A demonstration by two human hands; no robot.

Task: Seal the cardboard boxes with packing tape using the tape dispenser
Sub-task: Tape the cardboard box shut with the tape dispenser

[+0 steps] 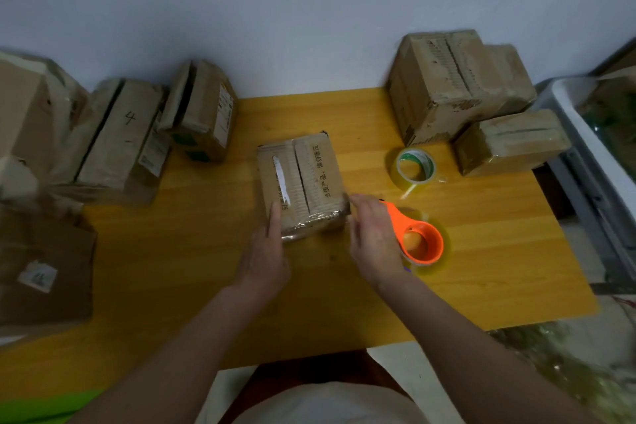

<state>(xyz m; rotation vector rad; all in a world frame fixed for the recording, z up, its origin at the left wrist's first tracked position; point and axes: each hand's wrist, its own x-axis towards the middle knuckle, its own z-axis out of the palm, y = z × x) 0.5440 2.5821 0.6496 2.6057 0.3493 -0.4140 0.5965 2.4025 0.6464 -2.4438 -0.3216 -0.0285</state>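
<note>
A small cardboard box [303, 179] with printed characters lies in the middle of the yellow wooden table [206, 268], its top flaps closed along a middle seam. My left hand [265, 251] rests with straight fingers against the box's near left corner. At the box's near right corner my right hand [370, 237] touches it with relaxed fingers. The orange tape dispenser [418, 237] with a clear tape roll lies on the table just right of my right hand. A spare roll of clear tape [414, 167] sits further back.
Several worn cardboard boxes stand along the left side [117, 138] and at the back left [203, 110]. Two more boxes are stacked at the back right [457, 86], [512, 141]. A flat brown box [44, 268] lies near left. A white tray rim [578, 127] borders the right.
</note>
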